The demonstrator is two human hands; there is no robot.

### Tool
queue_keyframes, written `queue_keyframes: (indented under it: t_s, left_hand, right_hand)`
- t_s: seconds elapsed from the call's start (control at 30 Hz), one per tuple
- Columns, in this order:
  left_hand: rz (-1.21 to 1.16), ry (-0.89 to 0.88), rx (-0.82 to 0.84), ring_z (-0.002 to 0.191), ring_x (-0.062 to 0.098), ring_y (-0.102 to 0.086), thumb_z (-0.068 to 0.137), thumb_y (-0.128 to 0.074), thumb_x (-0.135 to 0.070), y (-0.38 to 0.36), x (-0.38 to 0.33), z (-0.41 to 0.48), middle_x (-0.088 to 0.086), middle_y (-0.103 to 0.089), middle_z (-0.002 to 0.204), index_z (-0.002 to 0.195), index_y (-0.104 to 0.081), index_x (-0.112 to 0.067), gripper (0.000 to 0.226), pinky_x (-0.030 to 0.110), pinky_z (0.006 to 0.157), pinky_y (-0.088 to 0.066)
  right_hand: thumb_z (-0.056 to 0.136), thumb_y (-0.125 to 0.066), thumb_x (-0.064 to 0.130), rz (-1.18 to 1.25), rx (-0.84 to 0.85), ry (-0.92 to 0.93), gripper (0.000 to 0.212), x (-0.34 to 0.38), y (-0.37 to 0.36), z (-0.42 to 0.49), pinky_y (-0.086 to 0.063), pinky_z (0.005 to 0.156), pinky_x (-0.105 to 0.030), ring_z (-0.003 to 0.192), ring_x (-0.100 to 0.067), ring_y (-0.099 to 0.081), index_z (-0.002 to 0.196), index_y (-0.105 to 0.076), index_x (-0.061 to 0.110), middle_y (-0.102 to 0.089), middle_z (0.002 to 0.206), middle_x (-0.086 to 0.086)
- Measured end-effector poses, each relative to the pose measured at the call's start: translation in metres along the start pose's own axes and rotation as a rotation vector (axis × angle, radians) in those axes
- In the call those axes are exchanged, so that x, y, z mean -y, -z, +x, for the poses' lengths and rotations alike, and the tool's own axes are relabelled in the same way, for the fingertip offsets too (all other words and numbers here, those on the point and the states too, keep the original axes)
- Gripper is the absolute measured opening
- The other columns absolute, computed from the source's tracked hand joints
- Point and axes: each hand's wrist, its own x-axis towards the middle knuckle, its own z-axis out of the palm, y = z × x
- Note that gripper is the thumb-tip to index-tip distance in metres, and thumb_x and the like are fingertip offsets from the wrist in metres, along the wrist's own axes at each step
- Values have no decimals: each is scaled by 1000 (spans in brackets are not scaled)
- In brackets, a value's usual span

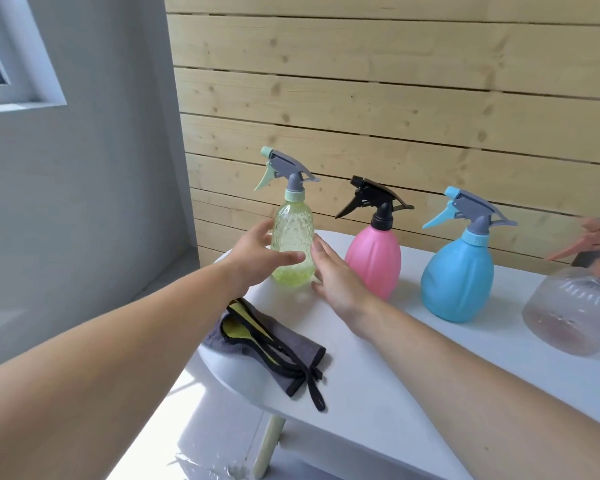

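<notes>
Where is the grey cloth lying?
Head view: the grey cloth lies at the left end of the white table, just in front of the green spray bottle.

Upright yellow-green spray bottle point(292, 249) on table

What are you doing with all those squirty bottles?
A person is reaching with both hands for the yellow-green spray bottle, which stands upright at the left end of the white table. The left hand is at its left side with the thumb across the front. The right hand is at its right side, fingers straight. Neither hand has closed round it. The pink bottle, blue bottle and clear bottle stand untouched. A grey and yellow cloth lies nearer the person.
</notes>
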Motion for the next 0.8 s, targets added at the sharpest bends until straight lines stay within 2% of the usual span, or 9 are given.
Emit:
queue_keyframes:
  t_s: [0.1,0.23,0.33,0.43,0.53,0.6,0.67,0.73,0.8]
  left_hand:
    - [-5,14,12,118,24,-68,69,-97,-28,0,0,3,0,-63,137,156,-42,-33,103,50,107,-54]
    - [15,15,8,117,24,-69,74,-95,-26,-1,-1,1,0,-64,135,155,-43,-33,97,50,106,-54]
    - [63,15,7,115,19,-67,77,-93,-29,-3,-11,-8,0,-63,137,155,-40,-29,93,32,94,-54]
    - [73,34,-161,120,21,-56,76,-92,-39,-12,-29,-28,1,-52,138,152,-35,-21,96,30,89,-44]
    - [138,-186,-443,125,18,-46,88,-80,-39,-29,-42,-58,-2,-46,129,130,-45,-19,58,30,96,-38]
    - [117,-336,-424,109,16,-55,95,-72,-30,-45,-47,-71,-4,-56,112,111,-52,-20,28,27,90,-44]
    - [138,-346,-264,98,12,-62,97,-68,-24,-63,-44,-75,-5,-64,102,105,-59,-19,13,24,82,-46]
    - [233,-312,-84,105,13,-63,96,-67,-23,-83,-40,-71,-4,-65,114,122,-59,-20,27,20,83,-47]
    - [299,-262,27,108,11,-54,95,-68,-21,-98,-36,-64,-6,-52,128,146,-45,-18,55,9,72,-43]
  right_hand:
    - [106,-28,49,2,3,6,49,0,0,0,-23,122,-38,135,-3,-30,154,-21,40,-32,137,26]
    - [105,-29,49,4,8,12,50,0,-1,-3,-24,122,-39,132,-1,-33,154,-23,40,-34,136,27]
    - [104,-32,48,-48,-15,37,44,4,-1,-14,-30,119,-39,129,-2,-41,147,-39,36,-44,132,26]
    - [102,-42,45,-199,-177,99,14,9,10,-37,-46,100,-32,103,-1,-55,107,-55,40,-58,103,27]
    - [98,-50,38,-356,-475,182,16,20,35,-67,-42,69,-20,80,0,-57,89,-60,28,-63,84,16]
    - [95,-55,34,-369,-620,187,10,25,53,-73,-42,70,-21,88,-2,-59,94,-61,27,-65,98,10]
    - [94,-58,37,-366,-656,132,20,28,66,-69,-41,80,-24,104,-9,-57,111,-60,26,-61,121,3]
    - [95,-56,42,-377,-625,60,42,34,73,-62,-36,89,-24,122,-13,-51,133,-52,25,-52,139,3]
    - [95,-54,46,-359,-568,15,55,40,75,-53,-33,92,-25,133,-15,-45,145,-42,24,-44,148,3]
